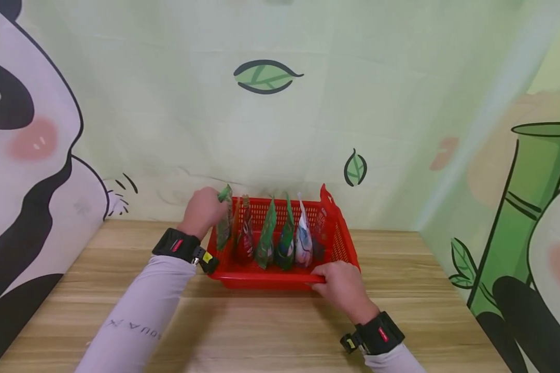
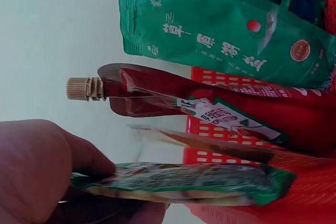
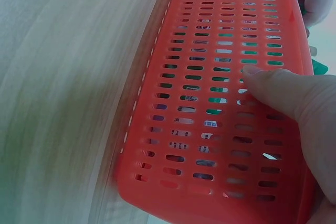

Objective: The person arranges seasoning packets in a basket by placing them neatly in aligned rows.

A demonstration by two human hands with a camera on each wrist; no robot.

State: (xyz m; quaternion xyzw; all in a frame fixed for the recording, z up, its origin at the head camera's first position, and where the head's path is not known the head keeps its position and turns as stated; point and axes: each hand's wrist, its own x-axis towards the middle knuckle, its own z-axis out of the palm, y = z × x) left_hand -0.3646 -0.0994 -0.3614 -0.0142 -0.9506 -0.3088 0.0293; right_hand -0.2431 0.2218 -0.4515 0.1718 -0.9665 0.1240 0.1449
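A red perforated plastic basket [image 1: 270, 284] sits on the wooden table with several upright pouches in a row inside. My left hand [image 1: 204, 211] pinches the top of a flat green packet [image 2: 199, 182] at the basket's left end. Beside that packet stand a thin brownish pouch [image 2: 226, 148] and a dark red spouted pouch [image 2: 157, 90] with a beige cap. Farther right are a green pouch [image 1: 266, 238], a green-and-blue pouch [image 1: 287, 241] and a white pouch [image 1: 303, 238]. My right hand [image 1: 343, 287] grips the basket's near rim toward the right corner, thumb on the outer wall.
The wooden table [image 1: 392, 321] extends around the basket on both sides and in front. Behind it rises a pale green backdrop [image 1: 177, 119] printed with leaves, pandas and bamboo.
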